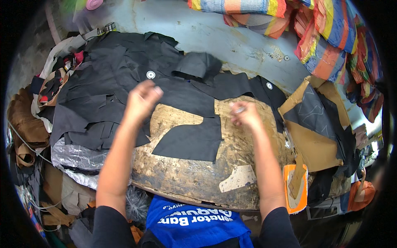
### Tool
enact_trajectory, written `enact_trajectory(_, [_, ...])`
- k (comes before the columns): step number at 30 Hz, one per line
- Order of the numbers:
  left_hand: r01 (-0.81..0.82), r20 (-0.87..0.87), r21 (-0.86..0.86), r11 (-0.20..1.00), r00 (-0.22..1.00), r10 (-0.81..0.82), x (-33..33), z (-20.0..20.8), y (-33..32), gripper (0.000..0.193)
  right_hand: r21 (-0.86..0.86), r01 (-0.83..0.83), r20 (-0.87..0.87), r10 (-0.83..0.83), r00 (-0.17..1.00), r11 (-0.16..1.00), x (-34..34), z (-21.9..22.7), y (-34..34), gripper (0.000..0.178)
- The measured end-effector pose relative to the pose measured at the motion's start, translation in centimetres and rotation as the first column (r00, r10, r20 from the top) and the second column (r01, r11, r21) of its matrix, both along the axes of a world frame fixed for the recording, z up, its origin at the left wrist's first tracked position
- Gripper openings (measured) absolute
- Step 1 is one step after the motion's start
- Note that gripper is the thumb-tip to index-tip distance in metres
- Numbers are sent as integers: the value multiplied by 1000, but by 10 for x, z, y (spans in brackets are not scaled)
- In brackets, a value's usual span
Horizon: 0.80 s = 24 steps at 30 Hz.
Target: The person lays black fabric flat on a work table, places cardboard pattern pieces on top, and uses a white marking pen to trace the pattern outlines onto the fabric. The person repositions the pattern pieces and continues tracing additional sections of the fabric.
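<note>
My left hand (144,98) is raised at the near edge of a large pile of black sheet material (103,78), fingers curled in, with nothing showing in them. Above the wooden board (178,177), my right hand (245,113) is closed around a small, shiny object that I cannot make out. Between my hands a cut black piece (188,142) with a curved left edge lies flat on the board. Farther back, a black piece (194,66) with a smeared right edge rises over the pile. A pale, notched flat shape (237,178) lies near the front edge.
At the right stand bent brown cardboard (316,144) and an orange-edged piece (305,186). Striped woven bags (326,37) hang at the back right. Clear plastic wrapping (78,157) sits under the pile's left side. A blue cloth (194,227) is below the board's front edge.
</note>
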<state>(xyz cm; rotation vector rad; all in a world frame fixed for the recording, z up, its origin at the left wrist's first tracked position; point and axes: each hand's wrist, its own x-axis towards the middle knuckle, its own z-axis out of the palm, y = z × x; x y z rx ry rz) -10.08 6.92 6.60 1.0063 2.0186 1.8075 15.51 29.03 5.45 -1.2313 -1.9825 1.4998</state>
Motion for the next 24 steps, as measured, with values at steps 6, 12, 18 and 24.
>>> enact_trajectory(6, [63, -608, -540, 839, 660, -440, 109, -90, -5, 60, 488, 72, 416, -304, 857, 870, -75, -52, -20, 39])
enact_trajectory(12, [171, -608, -521, 836, 613, -504, 102, -98, 18, 57, 78, 293, -22, -292, 956, 953, -115, -39, -17, 24])
enact_trajectory(18, [114, -656, -363, 925, 673, -341, 84, -100, 75, 53, -324, 63, -563, -246, 789, 944, -60, -11, -20, 21])
enact_trajectory(24, [218, -301, -360, 907, 893, -334, 60, -83, 54, 16, 492, 237, 310, -423, 852, 837, 11, -22, -46, 44])
